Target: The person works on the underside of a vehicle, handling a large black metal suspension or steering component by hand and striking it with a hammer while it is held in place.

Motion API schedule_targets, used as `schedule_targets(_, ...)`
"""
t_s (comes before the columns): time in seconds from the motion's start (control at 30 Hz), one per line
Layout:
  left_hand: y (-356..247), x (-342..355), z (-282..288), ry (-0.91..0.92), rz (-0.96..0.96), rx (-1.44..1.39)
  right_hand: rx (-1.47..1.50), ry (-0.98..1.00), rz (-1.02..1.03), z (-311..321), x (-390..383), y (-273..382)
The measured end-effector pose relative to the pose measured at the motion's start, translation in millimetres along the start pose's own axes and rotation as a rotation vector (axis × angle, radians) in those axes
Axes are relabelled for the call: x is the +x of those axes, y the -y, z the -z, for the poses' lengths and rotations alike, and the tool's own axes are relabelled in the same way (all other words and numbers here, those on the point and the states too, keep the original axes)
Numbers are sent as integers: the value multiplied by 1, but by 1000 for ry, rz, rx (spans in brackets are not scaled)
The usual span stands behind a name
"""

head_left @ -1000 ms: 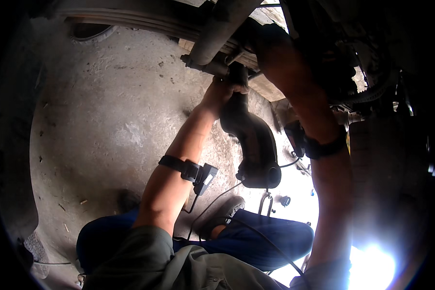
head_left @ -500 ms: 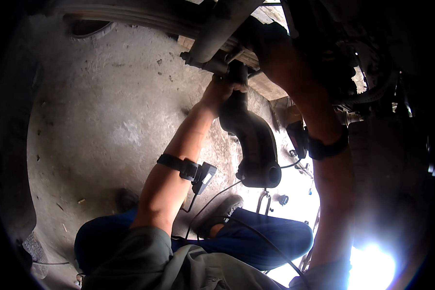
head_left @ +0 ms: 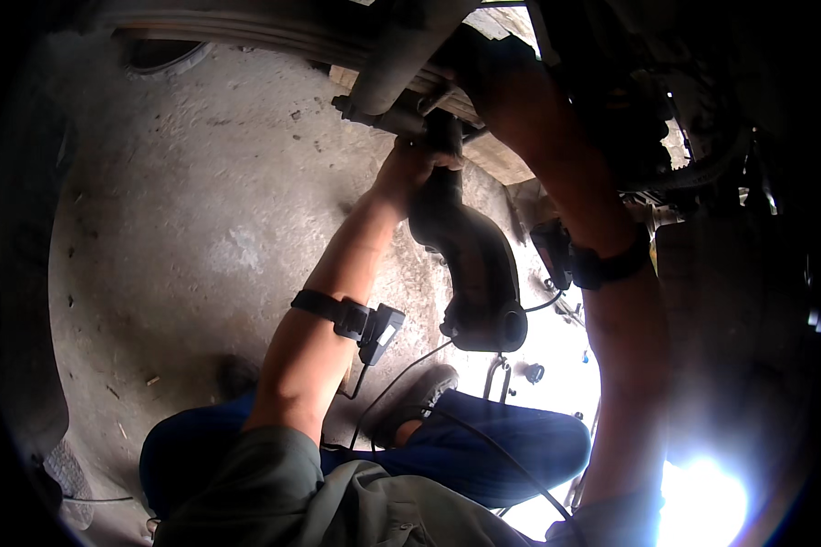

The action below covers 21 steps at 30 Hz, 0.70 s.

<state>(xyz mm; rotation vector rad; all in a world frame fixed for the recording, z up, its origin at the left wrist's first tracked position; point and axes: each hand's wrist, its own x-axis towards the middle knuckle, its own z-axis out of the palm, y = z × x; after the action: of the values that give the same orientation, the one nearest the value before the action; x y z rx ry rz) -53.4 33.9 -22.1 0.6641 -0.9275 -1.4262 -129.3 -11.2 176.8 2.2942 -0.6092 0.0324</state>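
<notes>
A dark, curved metal arm (head_left: 479,260), part of a vehicle's underside, hangs in the middle, with a thick block at its lower end. My left hand (head_left: 415,166) is wrapped round the narrow upper neck of this arm, just under a bolted cylindrical joint (head_left: 388,118). Higher and to the right, my right hand (head_left: 517,96) reaches in beside a leaf spring (head_left: 287,41). Deep shadow hides its fingers, so I cannot make out what they touch. A thick grey tube (head_left: 406,59), like a shock absorber, slants down between the hands.
Dusty concrete floor (head_left: 192,219) spreads at the left. Dark vehicle parts and a hose (head_left: 702,173) crowd the right. A wooden block (head_left: 502,162) lies behind the arm. Small hardware (head_left: 535,373) sits on the bright floor. Cables run from the straps on my forearms (head_left: 333,314).
The view has shifted slightly, and my right forearm has turned or drawn a little to the left. My left hand keeps its hold on the metal arm.
</notes>
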Motion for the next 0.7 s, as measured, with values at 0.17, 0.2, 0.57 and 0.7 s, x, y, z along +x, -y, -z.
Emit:
schedule_targets(0.17,2,0,1,-6,57,4,310,-45,-24,10,-1,-2)
schedule_targets(0.2,2,0,1,0,53,8,295,-47,-12,10,-4,-4)
schedule_targets(0.57,1,0,1,-14,91,-12,136,9,-11,8,-9,0)
schedule_targets(0.7,0,1,-1,-64,125,-93,195,-56,-21,2,-11,-2)
